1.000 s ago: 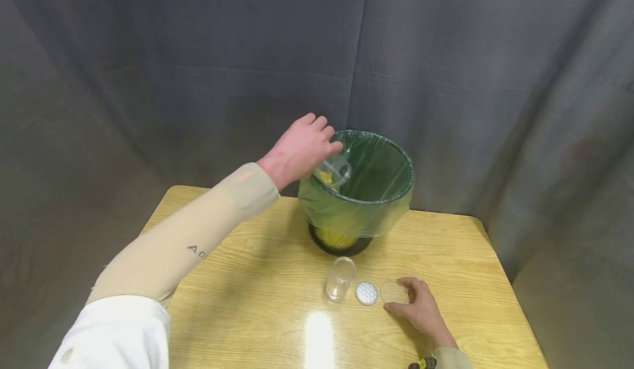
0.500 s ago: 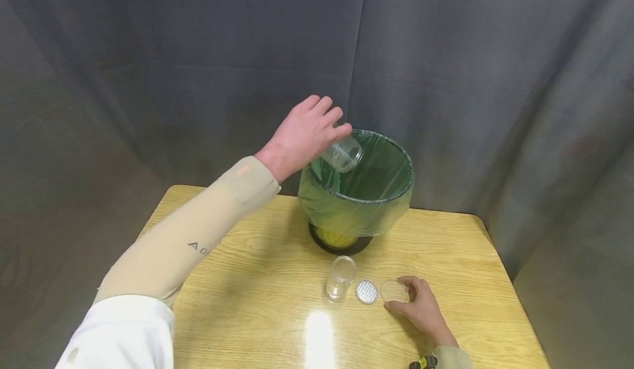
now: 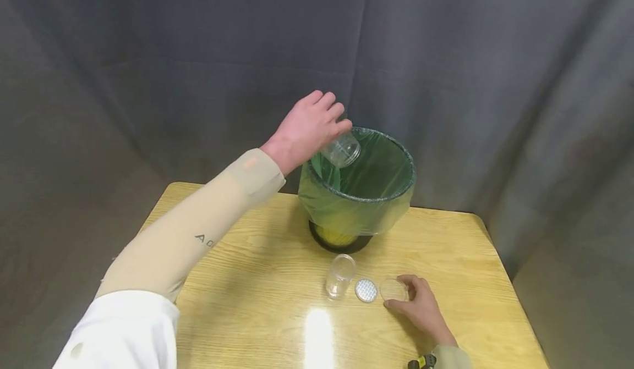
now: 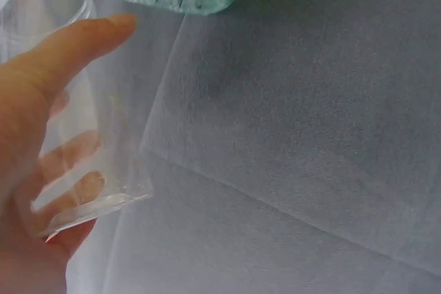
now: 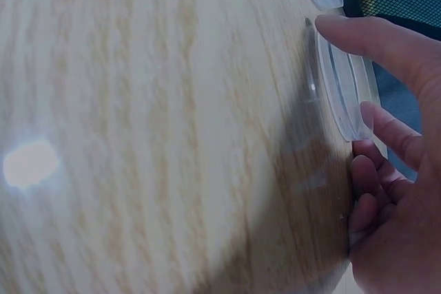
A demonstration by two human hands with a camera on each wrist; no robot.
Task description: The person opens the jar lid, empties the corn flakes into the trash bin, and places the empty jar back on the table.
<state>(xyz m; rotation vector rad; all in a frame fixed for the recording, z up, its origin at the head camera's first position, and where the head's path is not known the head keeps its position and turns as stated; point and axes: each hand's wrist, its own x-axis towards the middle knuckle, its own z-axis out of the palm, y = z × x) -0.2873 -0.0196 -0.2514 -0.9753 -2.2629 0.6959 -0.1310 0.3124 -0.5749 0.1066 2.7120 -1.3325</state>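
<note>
My left hand (image 3: 309, 127) grips a clear plastic jar (image 3: 342, 152), its mouth tipped down over the left side of a bin (image 3: 376, 215). In the left wrist view, fingers and thumb wrap the see-through jar (image 4: 117, 163), and no contents show inside. Low on the table, my right hand (image 3: 421, 306) pinches a clear round lid (image 3: 393, 291) between thumb and fingers. The right wrist view shows this lid (image 5: 337, 87) at the tabletop. To its left lie a round lid with a patterned silvery face (image 3: 366, 291) and a second clear jar (image 3: 340, 275), standing upright.
A green liner bag (image 3: 322, 207) folds over the bin's rim, above a yellow mesh body and dark base. The bin stands on a wooden table (image 3: 257, 297) near its far edge. Grey curtains (image 3: 223, 55) hang behind and at both sides.
My left hand has risen and tipped the jar further over the bin. The yellow pieces seen inside it a second ago no longer show. The right hand keeps its place on the lid.
</note>
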